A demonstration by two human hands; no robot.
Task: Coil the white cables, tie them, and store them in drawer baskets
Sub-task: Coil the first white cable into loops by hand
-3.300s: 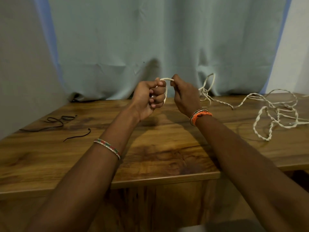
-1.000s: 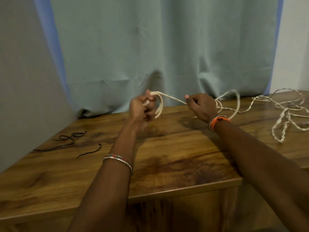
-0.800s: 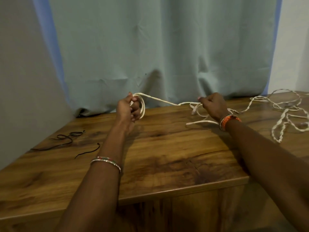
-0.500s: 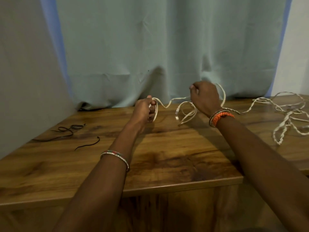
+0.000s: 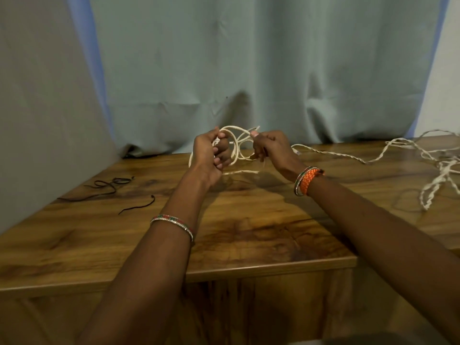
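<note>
Hidden: the thin white twisted cable (image 5: 331,154) runs off the tabletop's (image 5: 249,232) right edge, cut off.
Coil: upright loops (image 5: 236,148) above the far edge.
Fingers: left hand (image 5: 211,153) and right hand (image 5: 271,148) both clench the loops.

Wooden table (image 5: 249,235), glossy grain. Black cords (image 5: 104,186), two pieces lying loose near its left edge, apart. Pale green curtain (image 5: 249,70) hanging behind, hem meeting the tabletop. Grey wall (image 5: 44,108) at left.
</note>
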